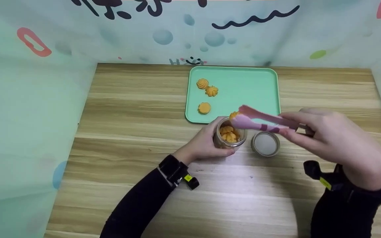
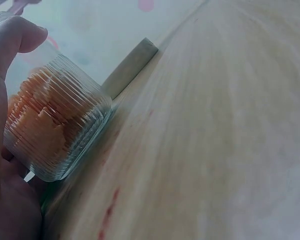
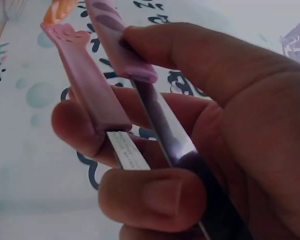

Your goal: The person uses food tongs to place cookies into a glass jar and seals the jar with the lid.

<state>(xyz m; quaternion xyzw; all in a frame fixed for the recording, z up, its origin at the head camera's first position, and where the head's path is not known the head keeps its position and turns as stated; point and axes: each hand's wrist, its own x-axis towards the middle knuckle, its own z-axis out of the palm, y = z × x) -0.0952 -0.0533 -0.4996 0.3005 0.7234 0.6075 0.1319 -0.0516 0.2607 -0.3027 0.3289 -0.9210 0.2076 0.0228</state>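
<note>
The glass jar [image 2: 85,100], ribbed and lidless, stands on the wooden table [image 1: 127,132] and serves as reference point. The person's left hand [image 1: 207,142] grips it from its left side, fingers and thumb clamped round the wall. Several cookies [image 1: 228,134] lie inside the jar. The right hand [image 1: 329,132], to the right of the jar, holds a pair of pink-tipped tongs [image 1: 266,116]; its thumb and fingers are clamped on the two arms, and a metal strip shows between them in the right wrist view. The tong tips reach over the far side of the jar's mouth and pinch one orange-brown cookie [image 1: 234,114]; its exact height above the rim cannot be told. Just right of the jar lies a round lid [image 1: 266,144], pale inner face up. Beyond the jar is a green tray [image 1: 246,87] bearing three cookies: a swirled one [image 1: 202,83] touching or nearly touching a ridged one [image 1: 211,91], and a flat round one [image 1: 204,108] apart from both, nearer the jar.
</note>
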